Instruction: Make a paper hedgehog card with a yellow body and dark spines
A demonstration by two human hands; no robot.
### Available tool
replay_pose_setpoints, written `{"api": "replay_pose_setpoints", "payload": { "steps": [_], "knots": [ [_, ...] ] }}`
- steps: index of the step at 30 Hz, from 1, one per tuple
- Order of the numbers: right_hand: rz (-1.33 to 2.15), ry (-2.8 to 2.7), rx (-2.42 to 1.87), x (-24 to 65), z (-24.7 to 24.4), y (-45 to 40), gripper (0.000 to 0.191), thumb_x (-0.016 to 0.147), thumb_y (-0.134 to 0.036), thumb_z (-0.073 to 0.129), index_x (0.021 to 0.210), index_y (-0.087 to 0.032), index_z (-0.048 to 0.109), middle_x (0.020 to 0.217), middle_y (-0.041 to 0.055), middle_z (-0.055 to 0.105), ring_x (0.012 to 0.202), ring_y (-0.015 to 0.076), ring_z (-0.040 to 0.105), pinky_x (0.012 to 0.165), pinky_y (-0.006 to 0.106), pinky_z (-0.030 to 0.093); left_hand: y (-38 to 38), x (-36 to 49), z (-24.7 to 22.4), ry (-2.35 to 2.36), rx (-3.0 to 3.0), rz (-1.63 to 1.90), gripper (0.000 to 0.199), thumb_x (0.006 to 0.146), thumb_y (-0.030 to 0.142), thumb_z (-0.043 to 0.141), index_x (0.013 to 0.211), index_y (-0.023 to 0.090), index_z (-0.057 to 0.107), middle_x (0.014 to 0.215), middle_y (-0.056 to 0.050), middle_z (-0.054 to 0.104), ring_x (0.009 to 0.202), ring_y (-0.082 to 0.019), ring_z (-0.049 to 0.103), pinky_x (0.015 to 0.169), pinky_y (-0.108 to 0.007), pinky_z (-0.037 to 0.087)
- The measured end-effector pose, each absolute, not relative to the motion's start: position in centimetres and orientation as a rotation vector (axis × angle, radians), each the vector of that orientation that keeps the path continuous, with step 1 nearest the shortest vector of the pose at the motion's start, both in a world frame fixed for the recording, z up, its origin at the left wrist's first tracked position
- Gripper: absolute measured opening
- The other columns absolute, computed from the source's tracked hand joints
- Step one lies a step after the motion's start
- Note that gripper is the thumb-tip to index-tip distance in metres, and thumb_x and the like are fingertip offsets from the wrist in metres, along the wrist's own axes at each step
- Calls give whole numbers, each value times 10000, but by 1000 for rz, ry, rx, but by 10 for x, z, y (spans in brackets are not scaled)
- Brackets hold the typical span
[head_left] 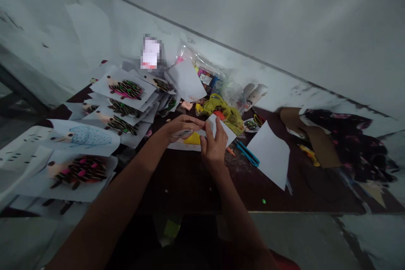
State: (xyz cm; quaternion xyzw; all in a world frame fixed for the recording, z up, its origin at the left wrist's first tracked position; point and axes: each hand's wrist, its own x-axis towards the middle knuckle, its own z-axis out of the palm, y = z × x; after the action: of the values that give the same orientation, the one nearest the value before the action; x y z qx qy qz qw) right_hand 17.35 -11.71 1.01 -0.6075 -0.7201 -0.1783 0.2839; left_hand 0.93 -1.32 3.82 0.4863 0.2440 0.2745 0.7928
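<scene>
Head view: two bare hands meet over a white sheet of paper (228, 133) near the middle of a dark brown worktop (177, 183). A yellow shape (192, 139) shows on the sheet, between the hands. The left hand (185, 128) reaches in with its fingers nearly straight and close together; a small pale item (183, 133) shows beneath its palm, though I cannot tell whether it is gripped. The right hand (215, 141) is bent over the sheet, its thumb and fingers narrowly spaced, their tips near those of the left; whether they pinch anything is hidden. Just beyond the hands lies a yellow-green bundle (236, 121). To the right of the right hand are a blue tool (247, 153) and a blank white sheet (268, 154). At the far right, dark patterned cloth (363, 147) lies beside brown cardboard (321, 145). On the left, hedgehog pictures (126, 88) overlap in piles, and a blue hedgehog drawing (90, 137) lies nearer.
</scene>
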Motion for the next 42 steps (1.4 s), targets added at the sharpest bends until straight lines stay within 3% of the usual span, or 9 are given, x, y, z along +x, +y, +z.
{"api": "replay_pose_setpoints", "payload": {
  "steps": [6,12,16,22,26,29,32,36,42],
  "knots": [
    [-501,-1975,-1659,166,9,-118,524,1030,-367,422,1507,-159,476,1626,238,305,1515,341,282,1133,537,352,-9,6,34,468,1036,624,286,697,198,801,960,86,786,620,-34,690,379,-47,422,379,-192,296],
    [-428,-1997,-1812,158,12,-120,580,1019,-371,453,1562,-174,411,1670,219,243,1562,351,179,1186,576,261,-8,5,32,429,990,665,319,664,202,819,959,82,796,889,-140,784,374,-23,410,358,-195,276],
    [-399,-1963,-1859,160,14,-120,568,1017,-361,460,1553,-174,433,1678,214,224,1560,355,186,1193,577,246,-11,8,34,460,962,633,334,652,196,834,968,92,801,914,-144,788,382,-28,434,363,-197,279],
    [-275,-1900,-1687,164,9,-119,507,1031,-367,419,1513,-226,489,1688,169,225,1560,339,208,1196,583,262,-9,10,28,507,965,662,326,643,208,851,937,81,791,748,-97,763,372,-34,414,367,-204,273],
    [-43,-1769,-1432,165,11,-121,459,1046,-345,399,1474,-242,526,1654,148,311,1521,275,327,1188,505,338,-9,9,31,531,1027,664,311,659,264,872,904,91,788,811,-109,777,395,-26,417,378,-197,287],
    [62,-1566,-1323,166,14,-119,369,1012,-331,499,1332,-217,645,1473,155,527,1379,245,500,1113,440,429,-11,9,33,539,1083,660,265,697,287,848,884,109,793,802,-82,767,390,-20,388,372,-198,276],
    [175,-1392,-1340,167,17,-115,238,928,-360,627,1066,-212,753,1113,94,678,1029,206,629,907,365,517,-12,11,34,567,1109,649,241,712,275,827,902,129,805,653,-18,695,382,-28,365,366,-198,253],
    [478,-1246,-1353,167,18,-110,232,833,-403,694,886,-191,770,794,9,654,711,143,530,700,292,473,-13,14,32,570,1124,621,231,715,265,819,897,125,806,545,16,609,397,-41,376,386,-190,263],
    [726,-1039,-1303,165,15,-106,297,758,-470,739,748,-174,711,657,-35,592,633,119,478,632,257,424,-15,16,33,561,1182,593,243,696,264,832,891,120,808,605,-12,672,465,-63,476,456,-187,352]
  ]
}}
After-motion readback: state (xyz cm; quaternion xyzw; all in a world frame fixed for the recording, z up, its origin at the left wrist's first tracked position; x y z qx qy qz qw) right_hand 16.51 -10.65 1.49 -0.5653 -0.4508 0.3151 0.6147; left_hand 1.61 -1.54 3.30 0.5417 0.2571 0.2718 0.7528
